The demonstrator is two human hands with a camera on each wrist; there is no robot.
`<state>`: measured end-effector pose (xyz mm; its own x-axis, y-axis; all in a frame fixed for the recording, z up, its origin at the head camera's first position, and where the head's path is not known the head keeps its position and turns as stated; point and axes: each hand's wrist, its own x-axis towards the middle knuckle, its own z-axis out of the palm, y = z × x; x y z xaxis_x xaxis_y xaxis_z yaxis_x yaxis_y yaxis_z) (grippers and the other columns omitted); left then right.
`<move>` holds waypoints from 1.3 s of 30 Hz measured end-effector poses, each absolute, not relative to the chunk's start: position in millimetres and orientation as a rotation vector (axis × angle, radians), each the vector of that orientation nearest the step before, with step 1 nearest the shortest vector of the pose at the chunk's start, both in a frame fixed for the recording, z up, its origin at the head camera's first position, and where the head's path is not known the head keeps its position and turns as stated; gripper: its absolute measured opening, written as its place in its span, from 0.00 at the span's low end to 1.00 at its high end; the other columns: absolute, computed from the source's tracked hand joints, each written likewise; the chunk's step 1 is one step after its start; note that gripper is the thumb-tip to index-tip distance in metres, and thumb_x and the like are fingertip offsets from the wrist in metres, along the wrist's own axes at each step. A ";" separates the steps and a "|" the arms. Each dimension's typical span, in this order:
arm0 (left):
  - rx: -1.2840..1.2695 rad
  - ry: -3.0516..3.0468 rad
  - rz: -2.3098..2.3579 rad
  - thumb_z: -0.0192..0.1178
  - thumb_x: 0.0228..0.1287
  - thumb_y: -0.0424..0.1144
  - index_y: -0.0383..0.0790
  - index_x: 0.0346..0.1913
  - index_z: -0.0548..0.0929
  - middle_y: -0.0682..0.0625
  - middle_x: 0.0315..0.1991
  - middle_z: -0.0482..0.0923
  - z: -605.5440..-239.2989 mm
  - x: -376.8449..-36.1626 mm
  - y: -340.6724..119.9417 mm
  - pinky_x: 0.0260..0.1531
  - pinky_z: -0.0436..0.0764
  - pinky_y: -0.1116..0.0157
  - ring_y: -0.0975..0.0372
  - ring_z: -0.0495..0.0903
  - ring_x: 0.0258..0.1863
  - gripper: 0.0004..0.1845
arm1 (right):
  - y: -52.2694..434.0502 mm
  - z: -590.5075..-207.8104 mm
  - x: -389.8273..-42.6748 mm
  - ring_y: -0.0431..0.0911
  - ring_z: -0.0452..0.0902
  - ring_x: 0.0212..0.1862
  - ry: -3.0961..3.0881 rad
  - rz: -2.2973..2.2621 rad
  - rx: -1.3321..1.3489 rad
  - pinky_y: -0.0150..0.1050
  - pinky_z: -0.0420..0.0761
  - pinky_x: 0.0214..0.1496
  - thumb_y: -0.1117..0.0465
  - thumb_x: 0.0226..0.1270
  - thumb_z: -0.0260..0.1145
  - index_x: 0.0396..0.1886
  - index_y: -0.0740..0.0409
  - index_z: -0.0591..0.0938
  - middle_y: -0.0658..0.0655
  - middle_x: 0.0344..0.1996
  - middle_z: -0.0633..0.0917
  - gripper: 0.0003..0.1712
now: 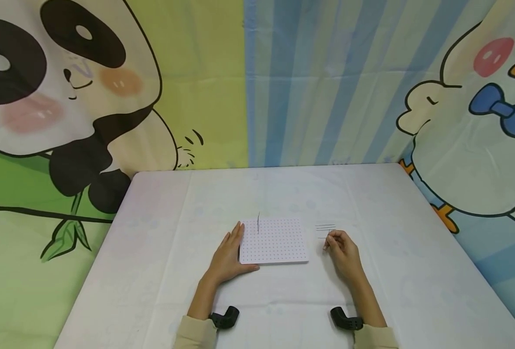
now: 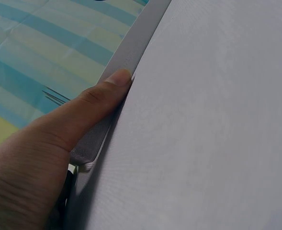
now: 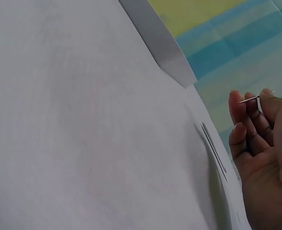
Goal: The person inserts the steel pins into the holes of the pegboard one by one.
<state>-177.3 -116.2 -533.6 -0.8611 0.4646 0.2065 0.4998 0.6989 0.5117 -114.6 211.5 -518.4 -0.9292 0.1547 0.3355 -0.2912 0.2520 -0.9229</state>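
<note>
A white board (image 1: 274,241) dotted with small holes lies flat mid-table. One thin needle (image 1: 258,222) stands upright near its far left corner. My left hand (image 1: 230,256) rests flat against the board's left edge with straight fingers; in the left wrist view the thumb (image 2: 90,108) presses the board's side (image 2: 131,50). My right hand (image 1: 340,248) sits to the right of the board and pinches a thin needle (image 3: 253,98) between thumb and fingertips. Several more needles (image 1: 325,228) lie in a row on the cloth just beyond that hand, also seen as the lying needles (image 3: 213,150).
A white cloth covers the table (image 1: 174,218). Cartoon fabric backdrops hang behind and to both sides: a panda (image 1: 52,97) at left, a duck (image 1: 480,135) at right. Black wrist camera mounts (image 1: 224,317) sit near the front edge.
</note>
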 end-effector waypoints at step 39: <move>-0.835 -2.846 -0.883 0.66 0.35 0.70 0.38 0.73 0.46 0.47 0.73 0.42 -536.7 -180.0 -120.7 0.69 0.47 0.61 0.59 0.46 0.70 0.66 | 66.1 -522.8 -177.3 0.41 0.82 0.31 -2.167 1.391 0.384 0.31 0.82 0.36 0.68 0.57 0.67 0.34 0.60 0.78 0.52 0.28 0.84 0.06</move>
